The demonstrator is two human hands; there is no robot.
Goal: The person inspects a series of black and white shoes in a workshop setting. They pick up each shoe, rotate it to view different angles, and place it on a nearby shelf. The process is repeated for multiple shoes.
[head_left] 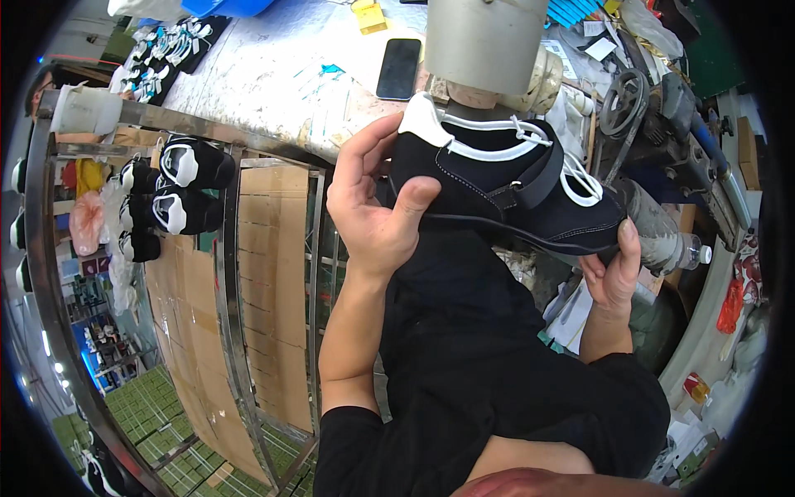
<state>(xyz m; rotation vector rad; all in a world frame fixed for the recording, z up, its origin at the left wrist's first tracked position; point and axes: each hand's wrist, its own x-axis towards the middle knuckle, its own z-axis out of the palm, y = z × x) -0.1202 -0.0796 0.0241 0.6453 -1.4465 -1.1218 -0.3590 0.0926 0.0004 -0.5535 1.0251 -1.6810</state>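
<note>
A black shoe (pixel 489 178) with white trim, a white heel tab and white lacing is held up level in front of me, its toe to the right. My left hand (pixel 381 190) grips the heel end, thumb along the near side and fingers behind the heel. At the toe, my right hand (pixel 614 269) pinches the sole edge; part of its fingers is hidden under the shoe. Just beyond the shoe stands a thick pale cylindrical machine part (pixel 484 50), and the shoe hides what is below it.
A phone (pixel 399 69) and a yellow box (pixel 369 16) lie on the white worktable (pixel 257 74). To the left, a metal rack (pixel 228 273) with cardboard carries several black shoes (pixel 186 186). A handwheel (pixel 624 102) and a plastic bottle (pixel 691 251) are at the right.
</note>
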